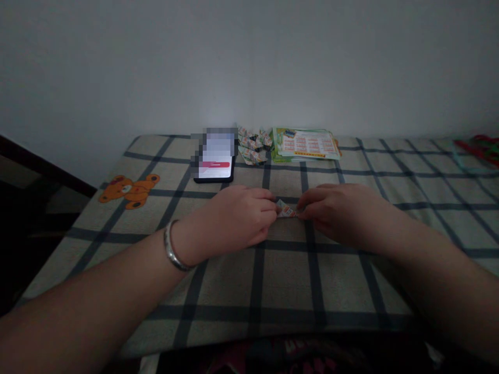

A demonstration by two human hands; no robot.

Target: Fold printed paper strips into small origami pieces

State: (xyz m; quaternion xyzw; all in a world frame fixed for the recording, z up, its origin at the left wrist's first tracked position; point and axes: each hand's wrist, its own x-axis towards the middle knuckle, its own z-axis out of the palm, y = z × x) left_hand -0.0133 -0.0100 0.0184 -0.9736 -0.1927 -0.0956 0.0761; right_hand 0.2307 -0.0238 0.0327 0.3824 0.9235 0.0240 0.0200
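Note:
A small folded piece of printed paper (pixel 287 210) lies low over the checked cloth, between my two hands. My left hand (pixel 245 215), with a silver bangle on its wrist, pinches the paper's left end. The right end is pinched by the thumb and fingers of my right hand (pixel 335 210). White, orange and green print shows on the short stretch of paper between the fingertips; both its ends are hidden by my fingers.
Behind my hands lie a phone (pixel 214 158) with its screen lit, several folded paper pieces (pixel 251 148) and a stack of printed sheets (pixel 310 144). An orange bear picture (pixel 130 191) is at the left of the checked tablecloth (pixel 218 291). A red and green item (pixel 481 149) sits far right.

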